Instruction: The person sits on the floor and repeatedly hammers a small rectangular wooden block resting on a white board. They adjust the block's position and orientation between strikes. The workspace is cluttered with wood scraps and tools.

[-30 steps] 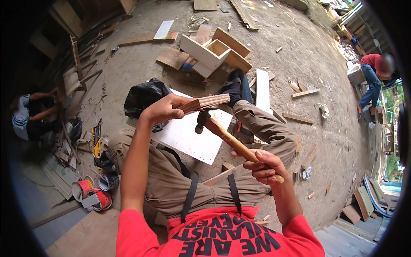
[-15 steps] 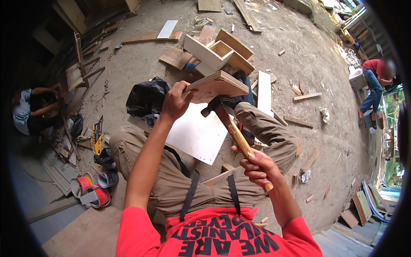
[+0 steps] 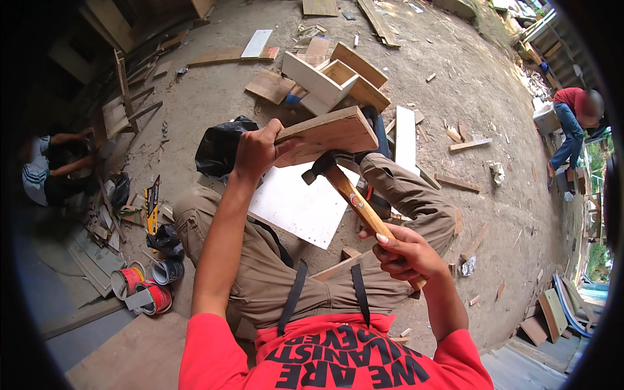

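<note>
The left hand clenched the near edge of a flat, rough-sawn wooden board, lifted and tilted above the knees. The right hand was wrapped tight around the pale wooden handle of a hammer, whose dark metal head sat just under the board's lower edge; whether it touched was hard to tell. Below them, a smooth white panel lay between the legs, partly covered by the board and handle. At twelve o'clock stood an open wooden box of pale planks. At ten o'clock a crumpled black bag lay on the dusty ground, half hidden by the forearm.
</note>
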`<action>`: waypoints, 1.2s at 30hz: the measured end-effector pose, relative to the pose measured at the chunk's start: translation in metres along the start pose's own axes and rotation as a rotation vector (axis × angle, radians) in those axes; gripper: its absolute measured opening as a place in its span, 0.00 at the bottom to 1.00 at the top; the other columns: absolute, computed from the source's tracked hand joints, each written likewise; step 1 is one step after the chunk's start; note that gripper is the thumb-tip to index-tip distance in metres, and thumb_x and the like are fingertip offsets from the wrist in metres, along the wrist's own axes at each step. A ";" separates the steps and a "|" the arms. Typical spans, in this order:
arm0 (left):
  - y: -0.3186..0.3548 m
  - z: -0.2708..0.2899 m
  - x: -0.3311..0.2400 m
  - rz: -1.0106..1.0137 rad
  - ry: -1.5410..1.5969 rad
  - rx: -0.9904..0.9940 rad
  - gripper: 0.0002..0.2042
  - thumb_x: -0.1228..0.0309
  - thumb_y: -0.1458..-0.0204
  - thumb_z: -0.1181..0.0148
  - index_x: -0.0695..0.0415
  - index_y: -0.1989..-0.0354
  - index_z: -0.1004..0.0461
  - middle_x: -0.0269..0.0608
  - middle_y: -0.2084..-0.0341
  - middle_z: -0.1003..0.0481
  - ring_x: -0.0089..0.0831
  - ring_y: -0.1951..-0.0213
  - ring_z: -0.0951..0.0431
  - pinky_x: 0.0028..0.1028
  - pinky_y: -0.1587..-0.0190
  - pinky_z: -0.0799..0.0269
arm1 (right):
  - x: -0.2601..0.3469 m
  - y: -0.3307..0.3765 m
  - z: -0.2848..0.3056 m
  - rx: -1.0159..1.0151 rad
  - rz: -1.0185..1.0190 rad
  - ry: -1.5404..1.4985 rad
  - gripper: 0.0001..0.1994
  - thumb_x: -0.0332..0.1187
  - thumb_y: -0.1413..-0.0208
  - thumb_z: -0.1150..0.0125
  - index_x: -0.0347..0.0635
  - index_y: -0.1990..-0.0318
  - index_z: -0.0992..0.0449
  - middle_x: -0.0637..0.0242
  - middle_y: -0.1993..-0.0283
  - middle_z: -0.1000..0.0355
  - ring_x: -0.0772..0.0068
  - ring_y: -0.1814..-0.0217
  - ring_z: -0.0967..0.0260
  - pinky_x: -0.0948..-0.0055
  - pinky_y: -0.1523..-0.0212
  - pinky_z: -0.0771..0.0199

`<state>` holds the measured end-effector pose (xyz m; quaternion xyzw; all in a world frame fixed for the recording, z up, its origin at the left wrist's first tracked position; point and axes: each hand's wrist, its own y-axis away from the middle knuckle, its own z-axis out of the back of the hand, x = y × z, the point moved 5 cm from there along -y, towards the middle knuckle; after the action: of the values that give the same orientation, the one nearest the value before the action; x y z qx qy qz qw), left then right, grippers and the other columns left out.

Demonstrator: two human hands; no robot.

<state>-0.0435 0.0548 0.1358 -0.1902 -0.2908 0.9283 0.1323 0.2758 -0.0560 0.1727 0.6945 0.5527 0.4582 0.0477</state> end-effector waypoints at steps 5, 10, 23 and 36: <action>-0.007 0.005 -0.011 -0.085 -0.058 0.022 0.25 0.42 0.49 0.35 0.54 0.74 0.32 0.42 0.86 0.25 0.42 0.80 0.19 0.34 0.79 0.24 | 0.003 -0.003 0.010 -0.013 -0.046 0.014 0.19 0.40 0.30 0.47 0.40 0.38 0.33 0.81 0.76 0.51 0.90 0.83 0.58 0.84 0.88 0.60; 0.003 -0.015 -0.003 0.120 0.023 0.128 0.32 0.34 0.53 0.37 0.56 0.76 0.30 0.46 0.85 0.25 0.47 0.77 0.19 0.38 0.75 0.24 | 0.000 -0.008 0.020 -0.037 -0.044 0.013 0.19 0.40 0.30 0.46 0.39 0.38 0.33 0.81 0.77 0.50 0.91 0.83 0.57 0.84 0.88 0.60; 0.011 -0.036 0.007 0.408 0.193 0.146 0.38 0.25 0.52 0.47 0.56 0.77 0.25 0.49 0.83 0.23 0.51 0.74 0.18 0.41 0.71 0.25 | 0.016 -0.021 0.017 -0.136 0.032 0.203 0.18 0.41 0.30 0.46 0.39 0.41 0.33 0.81 0.76 0.46 0.91 0.83 0.52 0.84 0.87 0.54; -0.002 -0.044 -0.004 0.342 0.138 0.010 0.33 0.31 0.50 0.42 0.56 0.78 0.26 0.47 0.85 0.25 0.49 0.77 0.19 0.40 0.74 0.26 | -0.007 -0.035 0.003 -0.277 0.185 0.186 0.17 0.39 0.29 0.49 0.38 0.40 0.34 0.81 0.78 0.48 0.90 0.86 0.54 0.82 0.88 0.54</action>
<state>-0.0211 0.0768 0.1048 -0.2996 -0.2399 0.9234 -0.0071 0.2526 -0.0470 0.1464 0.6836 0.4202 0.5947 0.0493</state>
